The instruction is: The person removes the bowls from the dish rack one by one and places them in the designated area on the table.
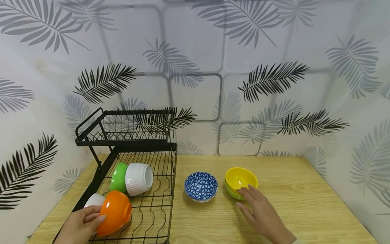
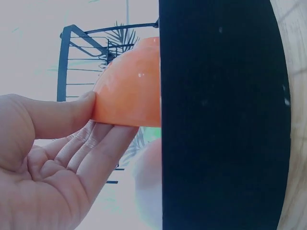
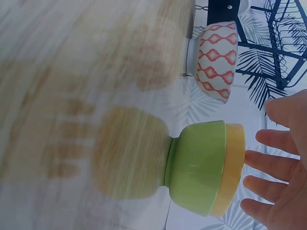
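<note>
Leaf-patterned wall (image 1: 182, 30) behind; wooden desk (image 1: 298, 203) below, black wire rack (image 1: 146, 148) along its left side. Left hand (image 1: 80, 223) pinches the orange bowl (image 1: 114, 213) near its rim, bowl tipped on its side towards the rack's near-left corner, base facing the rack's right edge, partly hiding a white bowl (image 1: 94, 200). Whether the wires carry any weight: cannot tell. Farther back, green bowl (image 1: 118, 178) and ribbed white bowl (image 1: 137, 179) lie on their sides, together. Risk, left: shiny wall, small grip area; a loosened pinch might let the bowl roll or knock the white one. Risk, right: yellow bowl (image 1: 240, 178) sits nested in a light green bowl (image 3: 199, 165); catching only the upper rim could separate or tip the pair. Relative position: orange bowl at the left hand's fingertips, right of the palm; yellow bowl just beyond the right hand (image 1: 263, 217), which is loosely spread, thumb apart, holding nothing; rim contact unclear. Blue-and-white bowl (image 1: 201, 186) stands between the rack's right edge and the nested pair.
</note>
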Demonstrator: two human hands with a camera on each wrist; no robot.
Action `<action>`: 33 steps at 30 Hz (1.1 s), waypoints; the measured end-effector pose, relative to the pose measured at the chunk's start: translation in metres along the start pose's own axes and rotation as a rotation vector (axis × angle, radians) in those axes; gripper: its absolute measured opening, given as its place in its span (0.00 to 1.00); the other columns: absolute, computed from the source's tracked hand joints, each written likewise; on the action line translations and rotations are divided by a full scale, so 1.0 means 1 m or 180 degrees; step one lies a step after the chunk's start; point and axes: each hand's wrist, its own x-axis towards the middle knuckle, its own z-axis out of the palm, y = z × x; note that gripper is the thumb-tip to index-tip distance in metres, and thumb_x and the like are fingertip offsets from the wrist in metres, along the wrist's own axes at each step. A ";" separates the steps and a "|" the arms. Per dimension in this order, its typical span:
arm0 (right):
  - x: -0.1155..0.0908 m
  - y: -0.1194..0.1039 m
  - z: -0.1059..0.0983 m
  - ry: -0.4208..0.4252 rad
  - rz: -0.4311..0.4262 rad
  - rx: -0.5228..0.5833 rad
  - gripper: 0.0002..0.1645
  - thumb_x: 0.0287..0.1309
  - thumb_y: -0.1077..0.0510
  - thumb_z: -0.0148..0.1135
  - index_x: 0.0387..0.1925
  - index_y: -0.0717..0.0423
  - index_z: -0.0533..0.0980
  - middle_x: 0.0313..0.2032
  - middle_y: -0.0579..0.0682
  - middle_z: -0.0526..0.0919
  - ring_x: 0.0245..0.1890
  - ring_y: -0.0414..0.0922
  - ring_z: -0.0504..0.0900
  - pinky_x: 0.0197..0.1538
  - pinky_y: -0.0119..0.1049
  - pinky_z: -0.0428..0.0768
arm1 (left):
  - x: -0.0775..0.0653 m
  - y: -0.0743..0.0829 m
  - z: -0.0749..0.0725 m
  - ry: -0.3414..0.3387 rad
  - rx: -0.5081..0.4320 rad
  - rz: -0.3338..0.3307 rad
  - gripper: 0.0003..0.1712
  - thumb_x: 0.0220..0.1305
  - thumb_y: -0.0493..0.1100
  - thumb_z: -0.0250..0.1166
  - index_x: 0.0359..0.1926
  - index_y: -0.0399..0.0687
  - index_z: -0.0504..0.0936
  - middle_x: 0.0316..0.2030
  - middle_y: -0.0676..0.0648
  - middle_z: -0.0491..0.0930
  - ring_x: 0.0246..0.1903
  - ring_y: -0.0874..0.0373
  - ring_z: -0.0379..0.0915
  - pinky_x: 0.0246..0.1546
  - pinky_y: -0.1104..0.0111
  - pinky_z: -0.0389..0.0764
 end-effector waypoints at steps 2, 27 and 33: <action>0.000 0.000 0.000 0.0011 -0.0025 -0.0020 0.23 0.58 0.54 0.66 0.54 0.58 0.76 0.54 0.58 0.79 0.60 0.62 0.71 0.59 0.59 0.72 | -0.001 0.001 0.001 0.0016 -0.0009 0.0032 0.24 0.66 0.36 0.61 0.56 0.21 0.69 0.43 0.36 0.83 0.40 0.52 0.81 0.36 0.64 0.85; -0.003 -0.005 -0.003 -0.0085 -0.0008 -0.0117 0.24 0.59 0.52 0.66 0.55 0.56 0.76 0.56 0.56 0.77 0.62 0.59 0.70 0.61 0.57 0.71 | -0.032 0.027 0.023 0.0292 -0.0200 0.0788 0.20 0.63 0.33 0.62 0.56 0.31 0.76 0.43 0.39 0.84 0.35 0.67 0.81 0.37 0.74 0.83; -0.004 -0.007 -0.002 -0.0094 0.0013 -0.0107 0.24 0.59 0.52 0.65 0.55 0.56 0.76 0.56 0.56 0.77 0.62 0.59 0.70 0.61 0.57 0.72 | -0.041 0.034 0.033 0.0402 -0.0364 0.1069 0.19 0.61 0.32 0.64 0.53 0.31 0.79 0.43 0.39 0.84 0.35 0.69 0.80 0.35 0.75 0.83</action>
